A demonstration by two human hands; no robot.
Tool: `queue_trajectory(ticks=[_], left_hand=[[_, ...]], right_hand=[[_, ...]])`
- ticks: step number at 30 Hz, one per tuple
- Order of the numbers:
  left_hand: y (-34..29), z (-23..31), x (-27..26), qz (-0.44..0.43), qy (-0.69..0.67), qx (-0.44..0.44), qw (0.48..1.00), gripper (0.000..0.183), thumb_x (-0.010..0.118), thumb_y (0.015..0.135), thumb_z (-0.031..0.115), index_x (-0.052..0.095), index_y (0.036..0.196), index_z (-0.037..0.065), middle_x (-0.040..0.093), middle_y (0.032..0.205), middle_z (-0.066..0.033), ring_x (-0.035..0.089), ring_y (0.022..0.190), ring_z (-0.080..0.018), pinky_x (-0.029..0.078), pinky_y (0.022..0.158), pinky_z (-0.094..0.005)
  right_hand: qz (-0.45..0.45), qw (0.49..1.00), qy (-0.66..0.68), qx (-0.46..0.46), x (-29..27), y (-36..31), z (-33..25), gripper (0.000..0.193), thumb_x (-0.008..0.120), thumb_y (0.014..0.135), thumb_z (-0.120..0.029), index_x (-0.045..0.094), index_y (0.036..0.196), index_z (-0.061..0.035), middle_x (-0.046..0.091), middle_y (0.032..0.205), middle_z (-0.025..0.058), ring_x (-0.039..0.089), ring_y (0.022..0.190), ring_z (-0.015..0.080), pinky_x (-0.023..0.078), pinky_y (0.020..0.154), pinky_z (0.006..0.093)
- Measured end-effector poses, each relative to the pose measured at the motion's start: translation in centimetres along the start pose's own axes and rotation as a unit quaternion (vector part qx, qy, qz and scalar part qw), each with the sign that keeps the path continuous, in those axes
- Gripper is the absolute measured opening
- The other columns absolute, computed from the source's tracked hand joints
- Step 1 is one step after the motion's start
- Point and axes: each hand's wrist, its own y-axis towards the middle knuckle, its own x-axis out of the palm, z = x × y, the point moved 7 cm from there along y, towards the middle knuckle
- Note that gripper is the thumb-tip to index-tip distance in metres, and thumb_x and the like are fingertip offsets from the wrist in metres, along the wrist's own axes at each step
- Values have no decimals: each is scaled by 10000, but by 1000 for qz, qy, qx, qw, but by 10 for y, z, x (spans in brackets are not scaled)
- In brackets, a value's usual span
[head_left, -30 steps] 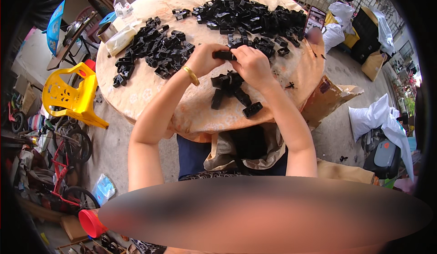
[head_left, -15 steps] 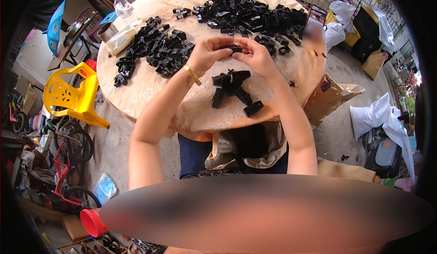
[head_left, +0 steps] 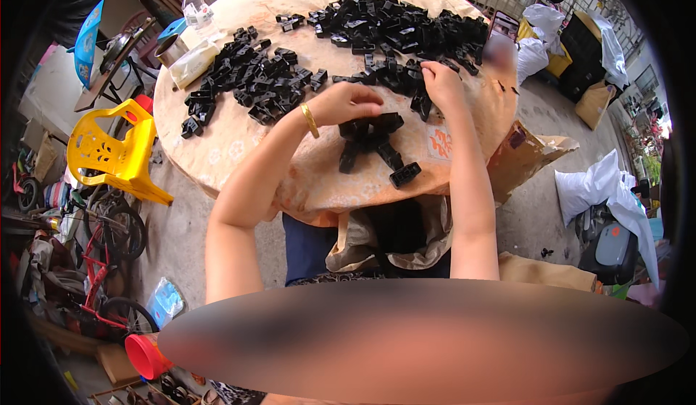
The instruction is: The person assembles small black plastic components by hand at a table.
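My left hand (head_left: 346, 105) hovers just above a small near group of black plastic parts (head_left: 371, 125), its fingers loosely curved with a gap to the thumb and nothing visible in them. A gold bangle (head_left: 310, 120) circles that wrist. Farther right, my right hand (head_left: 442, 86) reaches to the edge of a middle cluster of black plastic parts (head_left: 395, 77). Its fingertips are pinched at one of these parts, though the grip is partly hidden. Another black part (head_left: 404, 175) lies nearest the table's front edge.
The round table (head_left: 239, 155) wears a peach patterned cloth. Larger heaps of black parts lie at left (head_left: 254, 79) and at the back (head_left: 395, 22). A phone (head_left: 504, 26) stands at the right edge. A yellow chair (head_left: 119, 147) is left of the table, a cardboard box (head_left: 533, 155) right.
My hands were together holding a black part; they have parted. The right moved outward to the middle cluster, and the left dropped slightly toward the near group.
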Motion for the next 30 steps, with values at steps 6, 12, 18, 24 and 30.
queue_trajectory(ticks=[6, 12, 18, 24, 30], left_hand=[[-4, -12, -59, 260, 212, -33, 942, 222, 647, 718, 220, 646, 867, 56, 607, 828, -141, 576, 768, -275, 459, 713, -337], [10, -7, -29, 185, 406, -25, 895, 215, 679, 676, 220, 637, 849, 99, 567, 902, -86, 487, 902, -274, 413, 811, -327], [6, -8, -17, 189, 401, -6, 896, 230, 642, 632, 97, 514, 820, 64, 548, 870, -93, 492, 904, -296, 427, 790, -344], [-3, 5, -33, 220, 139, 14, 966, 266, 687, 680, 101, 520, 871, 20, 605, 769, -78, 574, 638, -198, 463, 584, -298], [-4, -14, -36, 256, -374, -10, 891, 222, 680, 705, 23, 599, 910, -4, 603, 775, -28, 550, 685, -94, 453, 613, -207]], right_hand=[[-33, 994, 104, -10, 3, 1, -12, 219, 599, 734, -90, 611, 952, -69, 605, 804, 99, 585, 711, 247, 471, 671, 301], [54, 937, 325, -114, -7, -10, -50, 207, 584, 740, 12, 599, 943, -25, 574, 813, 62, 572, 723, 121, 482, 612, 224], [-67, 890, 445, -71, 17, -24, -70, 288, 589, 752, 27, 553, 1035, -15, 550, 993, 68, 569, 835, 127, 497, 701, 233], [-110, 848, 514, -64, 20, -31, -81, 287, 563, 775, 43, 532, 1060, 26, 587, 976, 83, 562, 868, 114, 482, 756, 241], [-141, 836, 529, -43, 27, -33, -82, 307, 570, 770, 45, 527, 1073, 27, 592, 953, 84, 563, 857, 106, 476, 772, 228]])
